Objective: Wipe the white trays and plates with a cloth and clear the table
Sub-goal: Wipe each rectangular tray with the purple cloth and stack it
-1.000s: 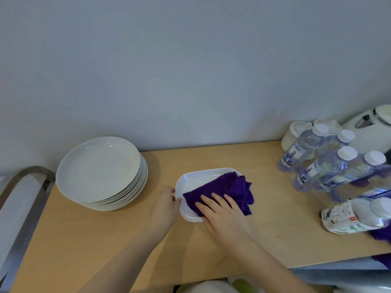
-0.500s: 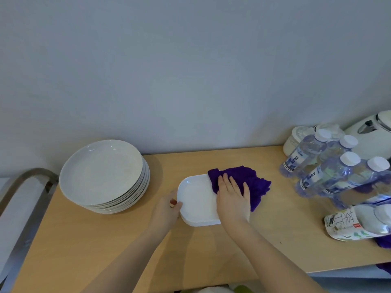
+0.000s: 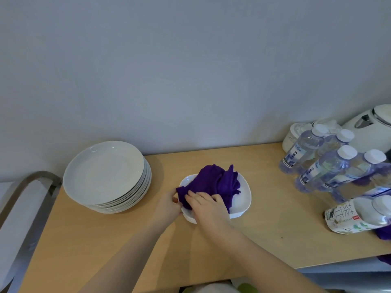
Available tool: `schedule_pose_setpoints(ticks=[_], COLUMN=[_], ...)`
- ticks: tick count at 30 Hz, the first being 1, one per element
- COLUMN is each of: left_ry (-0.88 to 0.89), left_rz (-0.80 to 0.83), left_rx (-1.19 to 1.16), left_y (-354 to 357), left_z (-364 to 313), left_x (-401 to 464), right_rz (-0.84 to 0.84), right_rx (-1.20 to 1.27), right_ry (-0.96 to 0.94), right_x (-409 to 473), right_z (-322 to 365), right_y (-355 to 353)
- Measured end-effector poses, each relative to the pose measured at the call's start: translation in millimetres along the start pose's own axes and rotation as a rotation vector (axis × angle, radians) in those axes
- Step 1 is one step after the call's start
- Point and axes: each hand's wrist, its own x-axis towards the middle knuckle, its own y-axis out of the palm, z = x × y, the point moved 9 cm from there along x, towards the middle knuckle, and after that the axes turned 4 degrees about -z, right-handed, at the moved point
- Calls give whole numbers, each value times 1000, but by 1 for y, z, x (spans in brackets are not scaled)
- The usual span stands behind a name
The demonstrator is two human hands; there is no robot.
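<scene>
Purple cloth, bunched under the right hand, now lies at the near-left of the white tray; half a second ago it trailed off the far-right edge, so the wiping stroke has swept back across and this tray looks nearly done. The right hand's fingers curl over the cloth, pressing it down. The left hand pinches the tray's left rim, steadying it. The tray holds only the cloth. Farther left of the hands, a stack of white plates sits with nothing in it on the wooden table; water bottles cluster far right.
</scene>
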Motion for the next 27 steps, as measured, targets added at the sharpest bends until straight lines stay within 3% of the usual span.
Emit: schedule_pose_setpoints(ticks=[4, 14, 17, 23, 27], left_ry=[12, -34, -11, -4, 2], left_rz=[-38, -118, -168, -226, -279], left_rx=[-20, 239, 315, 232, 254], left_y=[0, 4, 5, -4, -10], left_z=[1, -2, -6, -5, -4], left_x=[-3, 8, 8, 4, 2], right_rz=[-13, -253, -228, -49, -145], right_rx=[74, -99, -106, -117, 246], right_ry=[-106, 147, 273, 423, 607], right_x=[-32, -60, -51, -23, -24], right_z=[-10, -84, -90, -102, -116], right_y=[-17, -56, -56, -37, -49])
